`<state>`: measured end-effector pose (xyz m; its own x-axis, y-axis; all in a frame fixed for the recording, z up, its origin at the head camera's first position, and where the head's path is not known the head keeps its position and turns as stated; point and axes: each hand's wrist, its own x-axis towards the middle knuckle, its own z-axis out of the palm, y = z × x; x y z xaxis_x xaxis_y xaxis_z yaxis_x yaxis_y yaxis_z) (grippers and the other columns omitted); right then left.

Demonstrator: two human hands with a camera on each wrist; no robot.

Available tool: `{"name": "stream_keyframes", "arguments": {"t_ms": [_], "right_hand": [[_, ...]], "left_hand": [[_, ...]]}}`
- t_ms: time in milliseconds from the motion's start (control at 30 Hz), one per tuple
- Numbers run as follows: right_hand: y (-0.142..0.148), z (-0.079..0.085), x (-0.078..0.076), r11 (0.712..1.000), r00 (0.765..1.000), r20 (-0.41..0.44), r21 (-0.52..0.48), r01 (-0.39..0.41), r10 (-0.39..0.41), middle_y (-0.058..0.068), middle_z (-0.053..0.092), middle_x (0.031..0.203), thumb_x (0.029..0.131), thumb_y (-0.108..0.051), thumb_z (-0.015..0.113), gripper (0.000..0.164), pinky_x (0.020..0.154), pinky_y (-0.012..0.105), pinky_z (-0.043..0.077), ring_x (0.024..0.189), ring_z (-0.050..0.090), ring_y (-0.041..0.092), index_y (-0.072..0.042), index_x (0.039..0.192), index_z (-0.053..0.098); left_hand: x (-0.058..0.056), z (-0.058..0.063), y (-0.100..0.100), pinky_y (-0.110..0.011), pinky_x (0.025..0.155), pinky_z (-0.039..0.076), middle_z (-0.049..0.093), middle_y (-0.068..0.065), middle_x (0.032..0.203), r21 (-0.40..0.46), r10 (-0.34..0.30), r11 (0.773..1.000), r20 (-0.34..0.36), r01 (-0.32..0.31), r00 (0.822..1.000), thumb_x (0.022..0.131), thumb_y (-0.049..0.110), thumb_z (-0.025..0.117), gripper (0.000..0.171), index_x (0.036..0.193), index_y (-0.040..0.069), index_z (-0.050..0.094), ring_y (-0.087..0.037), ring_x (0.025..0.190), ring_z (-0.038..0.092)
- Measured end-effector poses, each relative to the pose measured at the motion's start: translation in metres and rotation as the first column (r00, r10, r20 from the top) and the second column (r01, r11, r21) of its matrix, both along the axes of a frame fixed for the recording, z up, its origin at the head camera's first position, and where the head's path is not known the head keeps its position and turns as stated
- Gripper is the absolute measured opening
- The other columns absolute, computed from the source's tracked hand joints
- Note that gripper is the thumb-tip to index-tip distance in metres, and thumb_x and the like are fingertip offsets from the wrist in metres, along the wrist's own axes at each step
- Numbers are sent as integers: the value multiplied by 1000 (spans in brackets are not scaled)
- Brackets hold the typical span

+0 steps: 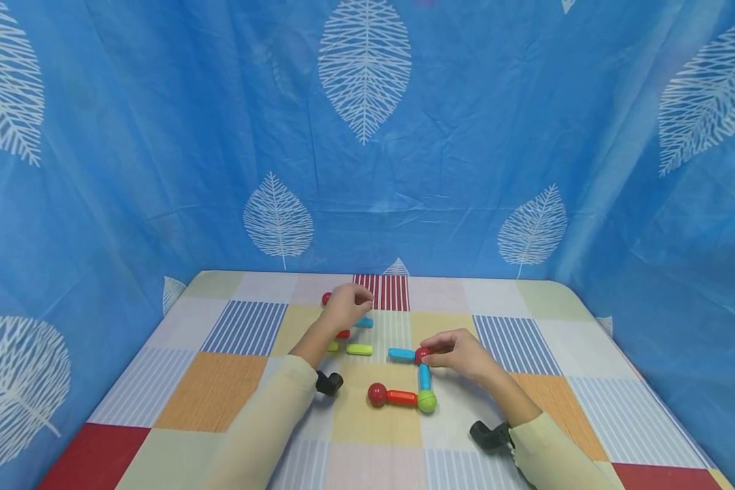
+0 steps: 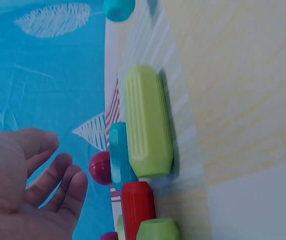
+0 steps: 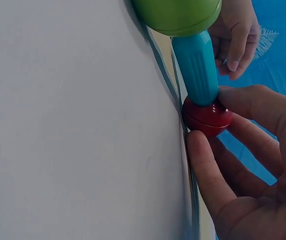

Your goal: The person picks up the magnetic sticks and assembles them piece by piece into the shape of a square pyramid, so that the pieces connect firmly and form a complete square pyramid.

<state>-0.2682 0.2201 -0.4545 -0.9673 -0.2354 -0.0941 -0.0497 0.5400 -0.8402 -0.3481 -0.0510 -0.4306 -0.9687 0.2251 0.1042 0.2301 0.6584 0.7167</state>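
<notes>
3 balls and 3 rods make up a toy chain (image 1: 425, 378) near the middle of the tabletop, bent round 3 sides of a rough rectangle and open toward the left. At its far corner, the right hand (image 1: 462, 355) pinches a red ball (image 1: 422, 356) between thumb and fingertips, the digits parted just enough to span it. From that ball a ridged blue rod (image 3: 196, 67) runs toward the person to a green ball (image 1: 427, 401); a 2nd blue rod (image 1: 401, 354) points left. A red rod (image 1: 401, 398) joins the green ball to a 2nd red ball (image 1: 377, 395) at the near left end.

Left of the chain, the left hand (image 1: 346, 306) is above a group of loose pieces, its fingers loosely bent, thumb apart, with nothing in its hold. About it lie a 3rd red ball (image 1: 327, 298), a loose blue rod (image 1: 364, 322), a loose red rod (image 1: 343, 334) and a yellow-green rod (image 1: 359, 349), with another yellow-green piece (image 1: 333, 347) partly hidden by the forearm.

Both arms wear cream sleeves (image 1: 269, 422) and black wrist cameras (image 1: 329, 383). Underneath is a patchwork tablecloth (image 1: 211, 391); blue curtains (image 1: 453, 122) with white leaf prints surround the table.
</notes>
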Motion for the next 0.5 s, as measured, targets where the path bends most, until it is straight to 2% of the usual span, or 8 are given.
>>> {"name": "stream_keyframes", "arguments": {"t_ms": [133, 233, 367, 500], "right_hand": [[1, -1, 0, 1000, 1000, -8, 5, -11, 11, 6, 77, 106, 84, -13, 84, 30, 75, 29, 56, 92, 64, 18, -8, 113, 78], [1, -2, 0, 1000, 1000, -17, 7, -14, 14, 7, 77, 107, 84, -13, 83, 30, 76, 29, 57, 93, 65, 18, -8, 113, 78], [2, -3, 0, 1000, 1000, -22, 1, -18, 18, 7, 77, 106, 84, -14, 83, 31, 77, 29, 57, 93, 65, 18, -7, 113, 78], [1, -2, 0, 1000, 1000, -21, -2, -13, 13, 7, 77, 105, 84, -14, 83, 30, 77, 29, 57, 91, 65, 17, -7, 113, 78]], "left_hand": [[-7, 0, -1, -38, 95, 58, 69, -8, 111, -2, 54, 999, 1, -54, 999, 97, 15, 70, 19, 115, 10, 74, -24, 102, 60], [-11, -1, -1, -39, 98, 56, 65, -10, 117, -2, 89, 996, 21, -89, 996, 98, 14, 70, 21, 117, 9, 74, -25, 105, 58], [-13, -4, -1, -43, 106, 52, 60, -12, 128, -16, 115, 993, 49, -115, 992, 97, 14, 71, 26, 122, 10, 72, -28, 116, 55], [-15, -7, 1, -44, 109, 51, 59, -12, 131, -32, 107, 994, 69, -105, 992, 95, 13, 73, 33, 128, 10, 69, -29, 121, 55]]}}
